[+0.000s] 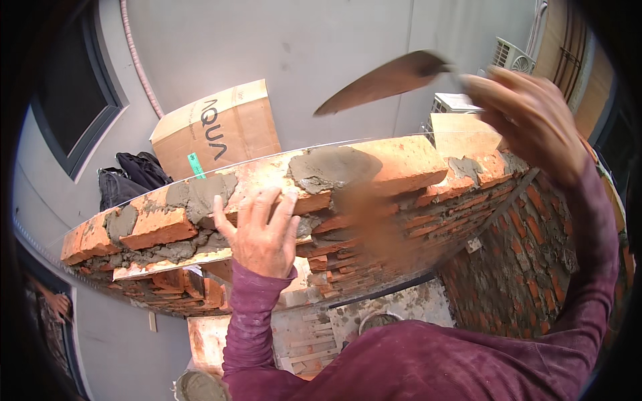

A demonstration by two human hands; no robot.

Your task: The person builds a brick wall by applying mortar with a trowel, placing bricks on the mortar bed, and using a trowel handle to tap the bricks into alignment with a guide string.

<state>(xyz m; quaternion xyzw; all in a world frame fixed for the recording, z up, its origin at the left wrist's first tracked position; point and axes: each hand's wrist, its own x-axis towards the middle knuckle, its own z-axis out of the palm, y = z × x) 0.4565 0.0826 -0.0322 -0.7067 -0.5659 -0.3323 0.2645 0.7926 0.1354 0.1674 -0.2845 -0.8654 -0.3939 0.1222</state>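
Note:
A pointed mason's trowel (384, 81) is in my right hand (528, 117), its fingers wrapped round the handle. The blade points left above the brick wall's top course, and the hand is smeared by motion. My left hand (263, 230), fingers apart, rests against the front edge of a brick (257, 175) in that course. Just right of it, a thick dab of grey mortar (331, 167) covers the brick ends. Another bare brick (411, 160) continues the row to the right. Below the dab hangs a blurred brownish smear (374, 224) that I cannot make out.
A taut string (294, 149) runs along the wall's back edge. Behind stand a cardboard box (221, 127), dark cloth (134, 177) and a grey wall (321, 40). Low down are a bucket of mortar (200, 387) and a second round container (380, 319). Someone's hand (59, 306) shows far left.

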